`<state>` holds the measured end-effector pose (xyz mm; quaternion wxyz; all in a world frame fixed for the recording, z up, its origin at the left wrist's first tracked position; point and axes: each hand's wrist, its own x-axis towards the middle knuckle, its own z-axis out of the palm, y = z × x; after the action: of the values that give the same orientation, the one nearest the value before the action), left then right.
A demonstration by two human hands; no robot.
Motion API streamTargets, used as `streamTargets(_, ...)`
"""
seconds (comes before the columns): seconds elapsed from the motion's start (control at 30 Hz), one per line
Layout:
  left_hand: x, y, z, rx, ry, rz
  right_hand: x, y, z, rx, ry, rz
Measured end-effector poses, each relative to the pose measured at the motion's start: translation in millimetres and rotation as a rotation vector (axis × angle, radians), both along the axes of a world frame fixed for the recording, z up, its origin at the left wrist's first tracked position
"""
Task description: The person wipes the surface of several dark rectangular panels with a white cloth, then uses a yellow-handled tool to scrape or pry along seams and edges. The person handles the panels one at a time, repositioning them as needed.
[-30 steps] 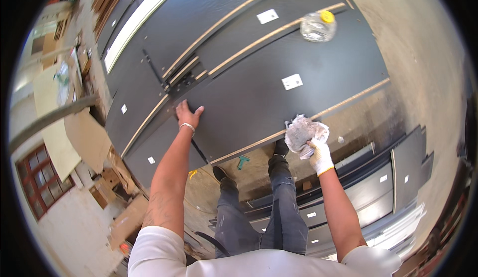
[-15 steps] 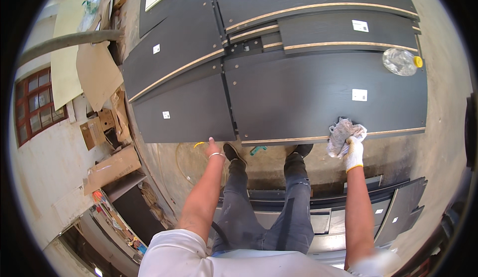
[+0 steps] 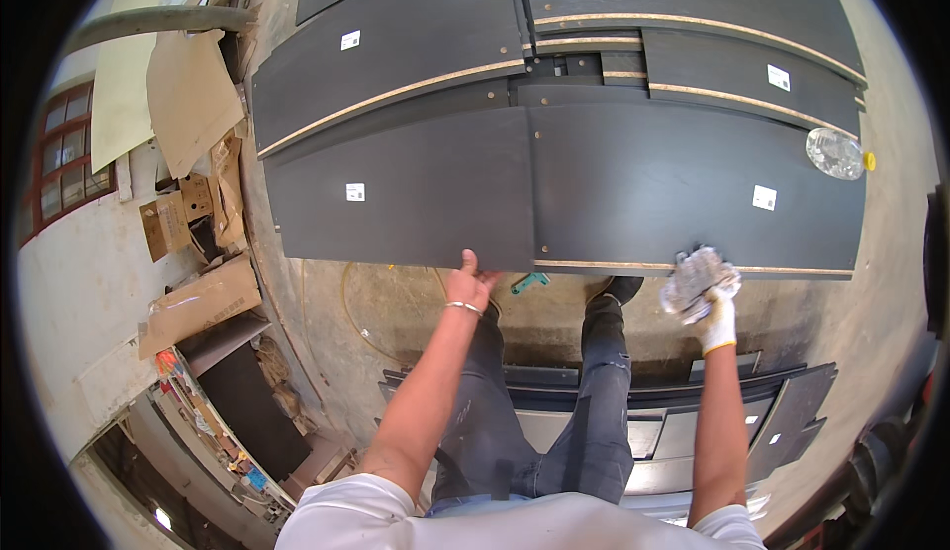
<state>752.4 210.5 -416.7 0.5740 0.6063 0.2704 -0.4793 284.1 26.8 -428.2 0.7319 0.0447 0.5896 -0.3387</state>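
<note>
My left hand (image 3: 471, 283) is bare, with a band at the wrist. It grips the near edge of a dark left panel (image 3: 426, 219), thumb on top and fingers partly hidden beneath. That panel's right end meets the dark right panel (image 3: 643, 189). In a white knitted glove, my right hand (image 3: 717, 319) is closed around a crumpled grey rag (image 3: 696, 281). The rag lies against the right panel's near edge, which shows a bare chipboard strip.
A clear plastic bottle (image 3: 834, 154) with a yellow cap lies on the right panel. More dark panels (image 3: 396, 50) are stacked beyond. A green tool (image 3: 529, 282) is on the floor. Behind my legs lie more panels (image 3: 792, 412); cardboard (image 3: 203, 303) lines the left wall.
My left hand has taken hold of the left panel's edge. The left panel's right end now closes the dark gap beside the right panel. The view has shifted; the rag remains at the edge.
</note>
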Motion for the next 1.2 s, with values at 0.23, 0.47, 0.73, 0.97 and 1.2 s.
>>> streamTargets(0.23,-116,-42,16,-0.029,0.159,-0.164,71,113,10,0.273,-0.135,0.127)
streamTargets(0.47,-127,-19,15,0.044,0.301,-0.391,70,176,18,0.335,-0.078,0.196)
streamTargets(0.73,74,85,-53,0.276,-0.077,0.079,67,166,44,0.237,-0.199,0.047)
streamTargets(0.97,46,47,-50,0.227,-0.135,-0.122,91,162,71,0.108,-0.377,0.021)
streamTargets(1.2,25,18,-43,0.231,-0.134,-0.100,106,162,82,0.119,-0.302,0.110)
